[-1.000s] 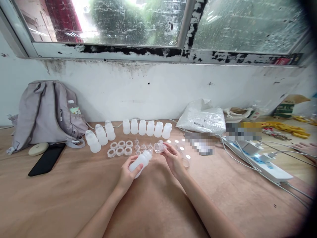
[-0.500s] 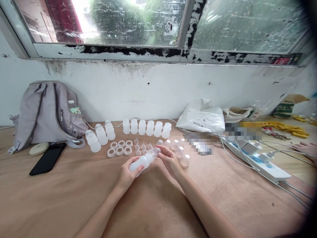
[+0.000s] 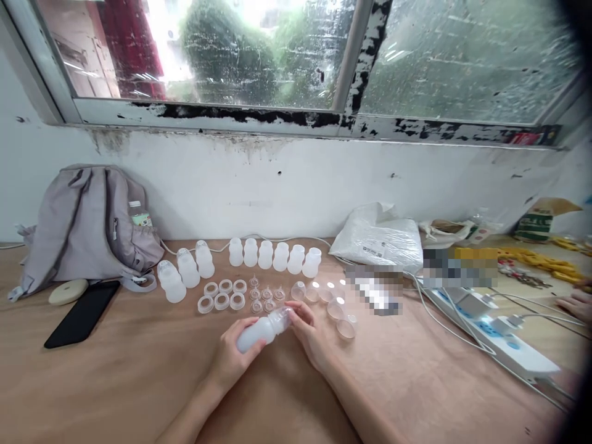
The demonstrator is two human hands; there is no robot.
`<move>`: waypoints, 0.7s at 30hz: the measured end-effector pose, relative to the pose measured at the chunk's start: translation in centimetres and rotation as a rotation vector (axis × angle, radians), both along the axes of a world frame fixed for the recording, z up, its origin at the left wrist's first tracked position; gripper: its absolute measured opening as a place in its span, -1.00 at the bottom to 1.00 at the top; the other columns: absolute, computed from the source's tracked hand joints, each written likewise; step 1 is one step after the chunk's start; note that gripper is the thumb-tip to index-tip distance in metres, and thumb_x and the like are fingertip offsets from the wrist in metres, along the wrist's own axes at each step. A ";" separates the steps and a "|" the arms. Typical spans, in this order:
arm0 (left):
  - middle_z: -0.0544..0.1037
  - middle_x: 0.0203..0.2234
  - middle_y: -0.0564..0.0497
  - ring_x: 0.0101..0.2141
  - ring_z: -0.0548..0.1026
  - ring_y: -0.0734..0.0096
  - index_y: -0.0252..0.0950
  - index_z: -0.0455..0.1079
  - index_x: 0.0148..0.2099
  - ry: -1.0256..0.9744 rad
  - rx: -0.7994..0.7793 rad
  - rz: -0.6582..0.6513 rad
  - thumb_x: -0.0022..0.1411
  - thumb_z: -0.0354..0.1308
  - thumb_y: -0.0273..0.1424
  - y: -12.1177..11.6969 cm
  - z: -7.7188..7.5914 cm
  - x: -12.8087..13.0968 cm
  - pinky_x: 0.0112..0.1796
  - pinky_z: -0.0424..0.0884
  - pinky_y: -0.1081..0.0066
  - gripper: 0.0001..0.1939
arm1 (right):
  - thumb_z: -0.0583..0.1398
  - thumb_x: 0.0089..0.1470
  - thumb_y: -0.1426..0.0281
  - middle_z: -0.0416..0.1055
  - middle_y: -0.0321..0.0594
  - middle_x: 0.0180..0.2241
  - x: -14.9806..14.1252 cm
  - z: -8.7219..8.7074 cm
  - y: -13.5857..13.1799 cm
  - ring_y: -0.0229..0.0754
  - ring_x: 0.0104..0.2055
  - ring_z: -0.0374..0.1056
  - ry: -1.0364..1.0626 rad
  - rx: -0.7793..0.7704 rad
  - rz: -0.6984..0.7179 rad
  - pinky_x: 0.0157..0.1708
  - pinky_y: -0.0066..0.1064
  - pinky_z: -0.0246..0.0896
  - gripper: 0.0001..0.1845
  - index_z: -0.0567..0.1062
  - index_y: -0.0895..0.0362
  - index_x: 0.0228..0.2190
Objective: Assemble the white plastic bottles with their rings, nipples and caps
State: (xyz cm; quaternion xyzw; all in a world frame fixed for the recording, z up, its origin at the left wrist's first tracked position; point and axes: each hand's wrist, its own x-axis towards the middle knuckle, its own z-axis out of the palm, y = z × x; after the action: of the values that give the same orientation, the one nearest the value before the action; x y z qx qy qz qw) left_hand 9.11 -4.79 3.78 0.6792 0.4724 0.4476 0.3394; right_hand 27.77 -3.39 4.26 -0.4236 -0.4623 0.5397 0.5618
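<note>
A: Where is the bottle (image 3: 259, 333), and what is the main hazard?

B: Held above the counter (image 3: 139, 385), tilted, upper end toward the right hand (image 3: 311, 336). The left hand (image 3: 235, 349) wraps the body, thumb on top; the right pinches the clear cap (image 3: 280, 319) over that end. Judgement: a slack left grip could let the bottle slip or roll.

A: Smaller risks?

B: The cap may seat askew if pressed off-axis. A sideways swing of the right hand could scatter the loose caps (image 3: 345, 330) near it; a forward reach could topple the teats (image 3: 267, 294) beyond.

A: Not legible?

B: A pixelated object (image 3: 375, 295), detail masked. Then another person's hand (image 3: 578, 306), cut off at the right edge. The left palm is behind the bottle. Smallest: the join under the cap is blurred; cannot tell whether it is fully seated, or what sits beneath.
</note>
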 end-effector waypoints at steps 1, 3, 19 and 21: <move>0.47 -0.23 -0.06 -0.22 0.42 0.26 -0.23 0.35 -0.15 0.029 0.031 -0.004 0.01 0.12 -0.30 0.0 -0.1 -0.2 -0.19 0.34 0.32 -0.69 | 0.18 -0.09 0.23 0.35 -0.26 -0.39 -0.2 -0.3 0.0 -0.18 -0.31 0.25 -0.022 -0.004 -0.023 -0.32 -0.37 0.16 -0.75 0.41 0.08 -0.33; 0.46 -0.26 -0.05 -0.25 0.43 0.29 -0.23 0.34 -0.13 0.085 0.083 -0.015 0.04 0.09 -0.31 -0.1 -0.4 -0.4 -0.22 0.36 0.35 -0.70 | 0.18 -0.10 0.23 0.35 -0.26 -0.41 -0.5 -0.9 0.0 -0.18 -0.31 0.24 -0.053 -0.018 -0.041 -0.33 -0.39 0.14 -0.76 0.41 0.09 -0.35; 0.45 -0.37 -0.05 -0.36 0.44 0.33 -0.20 0.34 -0.19 0.036 0.284 0.012 0.06 0.07 -0.32 -0.3 -1.1 -0.7 -0.36 0.41 0.41 -0.78 | 0.27 -0.19 0.33 0.38 -0.30 -0.41 -0.7 -1.1 -0.9 -0.20 -0.31 0.27 0.197 -0.146 0.040 -0.32 -0.40 0.12 -0.81 0.40 0.09 -0.46; 0.44 -0.37 -0.06 -0.35 0.43 0.32 -0.20 0.32 -0.17 0.071 0.269 -0.023 0.07 0.06 -0.32 -0.2 -1.1 -0.8 -0.35 0.40 0.40 -0.77 | 0.27 -0.20 0.33 0.38 -0.29 -0.41 -0.5 -0.9 -0.7 -0.20 -0.32 0.27 0.183 -0.142 0.051 -0.32 -0.40 0.13 -0.81 0.41 0.10 -0.46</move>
State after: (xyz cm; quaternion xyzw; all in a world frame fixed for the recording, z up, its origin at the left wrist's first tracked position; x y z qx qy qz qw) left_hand 8.29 -4.95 2.68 0.7393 0.4122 0.4786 0.2335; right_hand 27.23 -4.13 3.32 -0.3994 -0.3803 0.6215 0.5564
